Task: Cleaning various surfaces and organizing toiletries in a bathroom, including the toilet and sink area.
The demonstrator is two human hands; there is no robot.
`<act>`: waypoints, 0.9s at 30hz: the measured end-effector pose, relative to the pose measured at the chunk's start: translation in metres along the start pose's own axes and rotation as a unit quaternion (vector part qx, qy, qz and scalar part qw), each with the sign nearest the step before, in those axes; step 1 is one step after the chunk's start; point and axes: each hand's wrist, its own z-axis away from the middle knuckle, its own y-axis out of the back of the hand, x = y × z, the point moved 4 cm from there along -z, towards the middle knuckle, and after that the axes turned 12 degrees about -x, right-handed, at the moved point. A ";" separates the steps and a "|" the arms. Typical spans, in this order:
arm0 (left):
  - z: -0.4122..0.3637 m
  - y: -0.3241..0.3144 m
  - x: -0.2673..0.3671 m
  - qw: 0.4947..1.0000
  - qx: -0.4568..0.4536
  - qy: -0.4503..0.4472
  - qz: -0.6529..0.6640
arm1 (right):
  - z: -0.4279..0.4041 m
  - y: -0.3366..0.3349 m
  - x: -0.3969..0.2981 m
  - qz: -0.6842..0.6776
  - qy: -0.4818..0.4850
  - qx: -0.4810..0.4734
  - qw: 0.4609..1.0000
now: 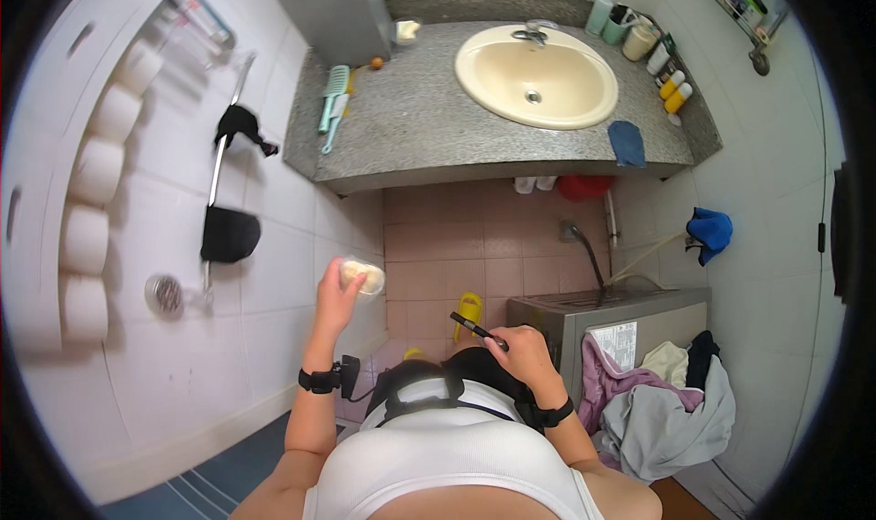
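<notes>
My left hand (333,302) holds a small clear plastic container (370,284) with pale cream pieces in it, out in front of the left wall. What the pieces are I cannot tell. In my right hand (527,357), before my waist, is a slim black pen-like stick (468,323) with a silver band. It points up and to the left, apart from the container. Beyond both hands stands a grey stone counter (404,109) with a cream oval washbasin (472,85) and a chrome faucet (532,34).
Green combs (335,85) and a blue cloth (627,144) lie on the counter; bottles (600,14) line its right end. A washing machine (540,315) bearing clothes (667,410) stands at right. Toilet rolls (96,171) and a towel bar (217,167) are along the left wall.
</notes>
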 end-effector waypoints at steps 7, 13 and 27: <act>0.117 -0.007 -0.019 0.997 -0.064 -0.028 0.019 | 0.047 -0.054 -0.065 0.064 0.088 -0.022 0.994; 0.231 0.006 -0.041 0.990 -0.130 -0.056 -0.011 | 0.097 -0.107 -0.127 0.069 0.115 -0.082 0.988; 0.456 0.109 -0.131 0.978 0.145 0.083 0.123 | 0.094 -0.223 -0.217 0.138 0.255 -0.353 0.890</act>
